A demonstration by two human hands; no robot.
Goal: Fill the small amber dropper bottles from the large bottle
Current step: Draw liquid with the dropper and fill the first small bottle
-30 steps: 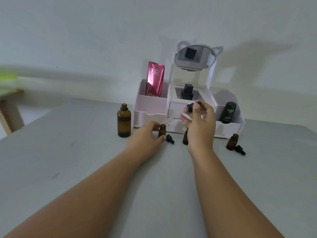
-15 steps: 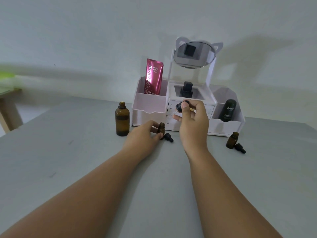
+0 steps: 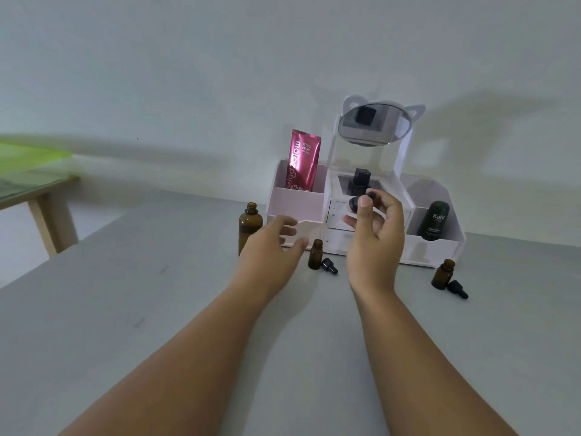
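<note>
The large amber bottle stands uncapped on the grey table, partly behind my left hand. That hand hovers open, fingers spread, between the large bottle and a small uncapped amber bottle. A black dropper cap lies beside this small bottle. My right hand is raised and pinches a black dropper by its bulb; the pipette is hidden. Another small amber bottle stands at the right with its black cap lying next to it.
A white organiser with a cat-ear mirror stands against the wall, holding a pink tube, a black bottle and a dark green bottle. A wooden table stands at far left.
My left hand has let go of the small bottle and lifted toward the large bottle. My right hand has raised the dropper higher. The view has tilted, so everything sits lower in frame.
</note>
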